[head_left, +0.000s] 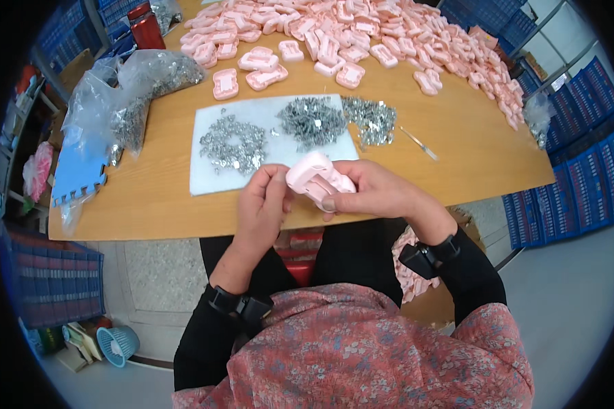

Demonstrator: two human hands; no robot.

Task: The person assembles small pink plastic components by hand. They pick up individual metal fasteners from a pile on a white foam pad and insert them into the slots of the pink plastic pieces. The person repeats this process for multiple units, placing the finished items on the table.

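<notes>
A pink plastic shell (312, 173) with a recessed hollow is tilted above the table's near edge. My right hand (372, 189) grips it from the right, the thumb lying across its lower end. Just left of the shell is my left hand (262, 204), its fingers pinched together; whatever they hold, if anything, is too small to make out. Beyond my hands lies a white foam sheet (208, 178). It bears a loose spread of small shiny metal parts (233, 144) on the left and a denser heap of metal pieces (312, 121) on the right.
More metal pieces (372, 121) lie right of the sheet, near a thin pen-like tool (419, 144). A large pile of pink shells (389, 34) covers the table's far side. Clear bags of metal parts (133, 102), a blue foam mat (82, 167) and a red flask (145, 28) sit left.
</notes>
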